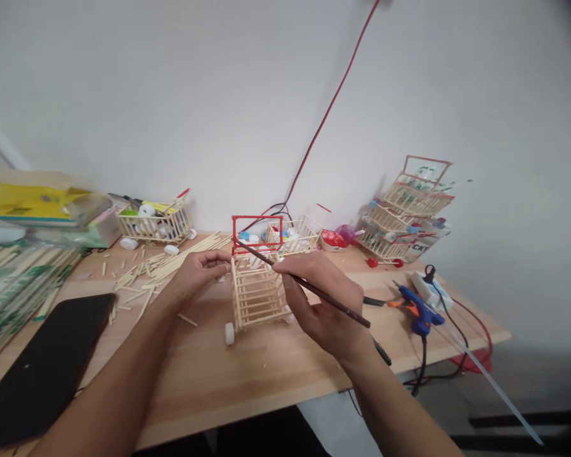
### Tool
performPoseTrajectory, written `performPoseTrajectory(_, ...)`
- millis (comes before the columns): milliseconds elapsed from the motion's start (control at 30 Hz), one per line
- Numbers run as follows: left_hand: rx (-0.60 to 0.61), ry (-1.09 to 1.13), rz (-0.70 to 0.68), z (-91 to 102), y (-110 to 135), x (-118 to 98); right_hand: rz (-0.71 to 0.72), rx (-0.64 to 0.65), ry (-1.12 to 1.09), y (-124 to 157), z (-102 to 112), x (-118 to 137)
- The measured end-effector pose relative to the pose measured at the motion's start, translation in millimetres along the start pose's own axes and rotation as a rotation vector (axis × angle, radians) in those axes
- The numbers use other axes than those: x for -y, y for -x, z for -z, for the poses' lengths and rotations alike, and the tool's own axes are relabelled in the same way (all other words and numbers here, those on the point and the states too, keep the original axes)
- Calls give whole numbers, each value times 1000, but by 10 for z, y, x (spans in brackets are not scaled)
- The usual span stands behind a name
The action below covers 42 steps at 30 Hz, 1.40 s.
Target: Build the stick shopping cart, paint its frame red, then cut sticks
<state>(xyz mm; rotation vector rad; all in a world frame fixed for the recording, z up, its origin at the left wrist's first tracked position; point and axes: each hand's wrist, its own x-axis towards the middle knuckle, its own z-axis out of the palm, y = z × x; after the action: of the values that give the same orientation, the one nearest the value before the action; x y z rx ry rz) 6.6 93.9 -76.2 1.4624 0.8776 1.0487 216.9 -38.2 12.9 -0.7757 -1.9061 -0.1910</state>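
Observation:
A small shopping cart built from wooden sticks [261,297] stands in front of me on white wheels. Its upright handle frame [257,218] is painted red. My left hand [195,274] pinches the cart's upper left corner, just below that frame. In my right hand [330,298] is a thin dark paintbrush [335,301], gripped like a pen. The brush points left, and its tip lies at the red frame's left post; whether it touches is too small to tell. My right fingers hide part of the cart's right side.
Loose sticks [147,273] and a phone [52,368] lie at left. Behind are a cart of caps [155,225] and a red paint container [333,240]. Stacked carts [406,209], a blue glue gun [421,311] and a white power strip [431,291] with cords occupy the right.

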Motion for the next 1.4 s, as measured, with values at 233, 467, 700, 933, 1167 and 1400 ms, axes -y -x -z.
performPoseTrajectory(233,1,-10,-7,-17,24,-36,6,50,-12,24,27,59)
performPoseTrajectory(467,-17,-17,-18,-18,19,-40,-1,128,0,75,-46,71)
performPoseTrajectory(700,-6,-1,-9,-9,12,-3,-48,97,-18,127,-51,77)
performPoseTrajectory(933,-12,-23,-10,-10,20,-14,-90,-38,-42,151,-56,110)
performPoseTrajectory(1167,-7,0,1,-7,14,2,-146,-109,-39,189,-88,75)
performPoseTrajectory(1400,0,7,6,-8,9,1,-177,-154,-22,256,-72,46)
